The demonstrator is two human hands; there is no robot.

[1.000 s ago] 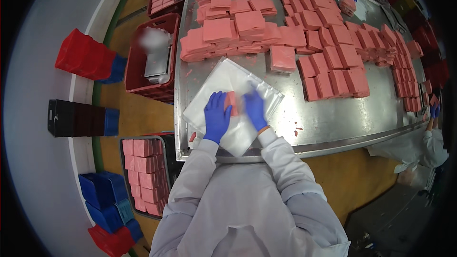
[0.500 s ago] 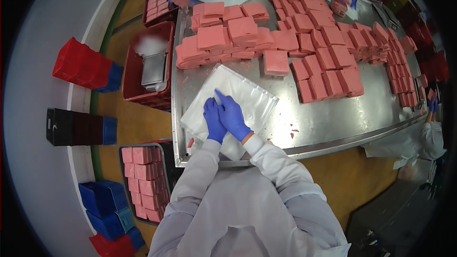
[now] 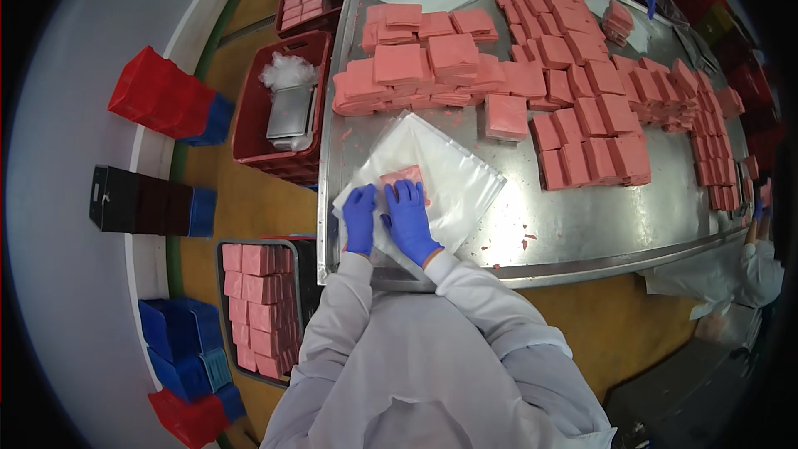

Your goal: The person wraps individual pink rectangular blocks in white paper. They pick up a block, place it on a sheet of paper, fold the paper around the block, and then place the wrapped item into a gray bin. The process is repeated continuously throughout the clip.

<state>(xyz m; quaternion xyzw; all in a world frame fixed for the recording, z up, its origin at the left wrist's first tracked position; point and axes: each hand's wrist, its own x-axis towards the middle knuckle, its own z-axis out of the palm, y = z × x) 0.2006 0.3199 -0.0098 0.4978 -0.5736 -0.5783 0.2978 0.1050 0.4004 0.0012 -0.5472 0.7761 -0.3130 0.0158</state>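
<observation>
A stack of clear plastic bags or sheets (image 3: 453,179) lies flat near the table's front left corner. At its middle shows a thin pink slab (image 3: 403,173); I cannot tell whether it lies on the plastic or under a layer of it. My right hand (image 3: 409,220), in a blue glove, rests with stretched fingers on the slab's near part. Just left of it my left hand (image 3: 360,218), also gloved in blue, has its fingers curled in at the plastic's left side, seemingly pinching it. Beyond the plastic stands a single pink block of stacked slices (image 3: 506,115).
Piled pink blocks (image 3: 399,65) and rows of more blocks (image 3: 594,137) cover much of the metal table (image 3: 573,229). To the left stand a red crate (image 3: 249,116) with metal trays and a dark crate of blocks (image 3: 223,316). Co-workers stand at the far and right sides.
My hands, earlier together on the plastic, are now apart and nearer me, and the pink slab shows. The whole view has shifted slightly. A far co-worker no longer holds up a row of blocks.
</observation>
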